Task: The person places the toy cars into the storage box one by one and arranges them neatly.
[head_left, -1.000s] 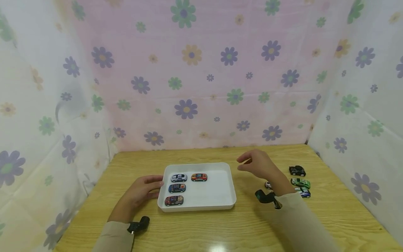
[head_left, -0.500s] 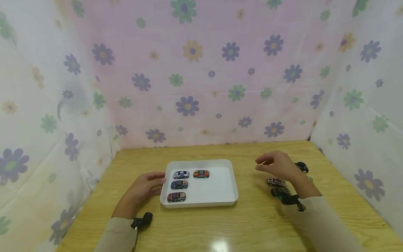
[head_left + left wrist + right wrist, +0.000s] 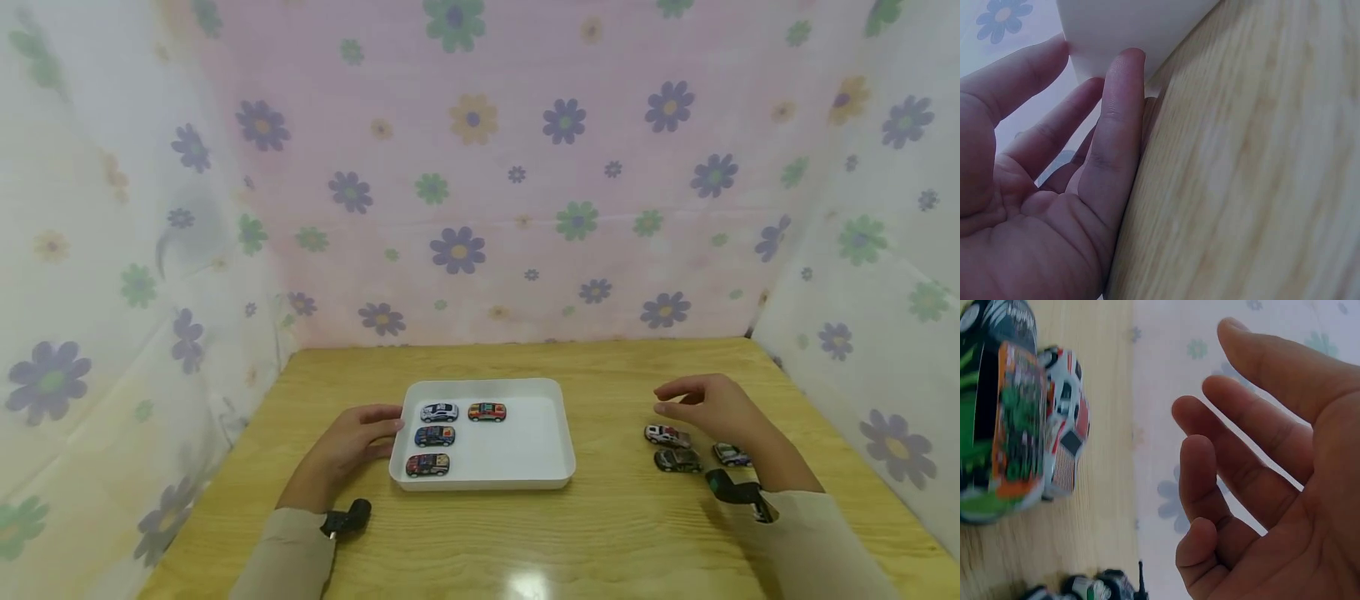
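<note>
My left hand (image 3: 352,442) rests against the left end of a white tray (image 3: 510,482); in the left wrist view its fairly straight fingers (image 3: 1119,106) touch the outer wall. Inside the tray, a white toy car (image 3: 439,412), a blue one (image 3: 435,436) and a dark red one (image 3: 428,464) form a column at the left. A red and yellow toy car (image 3: 487,412) sits right of the white one. My right hand (image 3: 723,408) hovers, fingers loosely bent and holding nothing, just behind a white and red toy car (image 3: 667,436) and a dark green toy car (image 3: 678,460).
Another white, blue and green toy car (image 3: 731,454) lies beside my right wrist. Blurred dark toy cars (image 3: 1097,587) show low in the right wrist view. The wooden table (image 3: 495,533) ends at a flowered cloth (image 3: 517,208) at the back and sides.
My right hand has moved right, away from the tray and over the loose toy cars. My left hand stays at the tray. The head view has shifted slightly.
</note>
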The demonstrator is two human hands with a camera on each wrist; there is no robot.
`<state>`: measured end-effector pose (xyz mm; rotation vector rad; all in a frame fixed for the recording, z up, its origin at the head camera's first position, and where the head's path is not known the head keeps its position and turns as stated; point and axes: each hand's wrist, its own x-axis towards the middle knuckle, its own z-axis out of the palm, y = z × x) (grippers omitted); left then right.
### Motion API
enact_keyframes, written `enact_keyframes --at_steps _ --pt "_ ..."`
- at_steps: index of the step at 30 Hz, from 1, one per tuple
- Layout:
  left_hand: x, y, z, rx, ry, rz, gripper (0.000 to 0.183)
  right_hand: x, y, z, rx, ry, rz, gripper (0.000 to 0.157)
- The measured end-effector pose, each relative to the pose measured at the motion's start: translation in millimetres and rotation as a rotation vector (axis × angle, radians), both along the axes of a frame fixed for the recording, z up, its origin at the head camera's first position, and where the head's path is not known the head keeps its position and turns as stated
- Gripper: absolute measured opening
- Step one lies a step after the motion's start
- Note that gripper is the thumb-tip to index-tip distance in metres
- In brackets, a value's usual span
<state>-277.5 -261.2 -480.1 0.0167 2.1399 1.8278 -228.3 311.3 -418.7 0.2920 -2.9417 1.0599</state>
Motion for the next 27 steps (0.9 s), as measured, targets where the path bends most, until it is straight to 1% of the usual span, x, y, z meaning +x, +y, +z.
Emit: enact_keyframes --at_steps 3,7,10,16,20,22,27 --pt "0.3 0 0.3 -0.001 -0.01 0.018 0.049 0.9 5 -1.4 -0.006 -0.016 -0.004 0.048" --pt "-1.3 -2 0.2 -0.001 -0.016 0.016 0.052 1.6 14 -4.8 -0.018 -0.036 -0.012 0.05" --pt "-3.2 -2 -0.5 -0.006 -0.015 0.001 0.055 2.6 21 -7.9 -0.035 -0.052 -0.02 0.049" --pt "-5.3 -1 -2.2 0.005 -0.02 -0.001 0.057 4.4 32 -12.8 -0.009 -0.031 -0.021 0.045" --pt "-5.5 1 -3.6 0.012 -0.008 -0.013 0.058 7.6 36 -15.0 0.008 -0.018 -0.005 0.042" --pt "-5.5 1 -3.5 0.009 -0.008 -0.013 0.057 8.3 37 -16.3 -0.001 -0.023 0.005 0.041" --pt "-4.5 -1 -2.6 0.007 -0.017 0.012 0.054 4.5 35 -21.1 -0.05 -0.069 0.046 0.042"
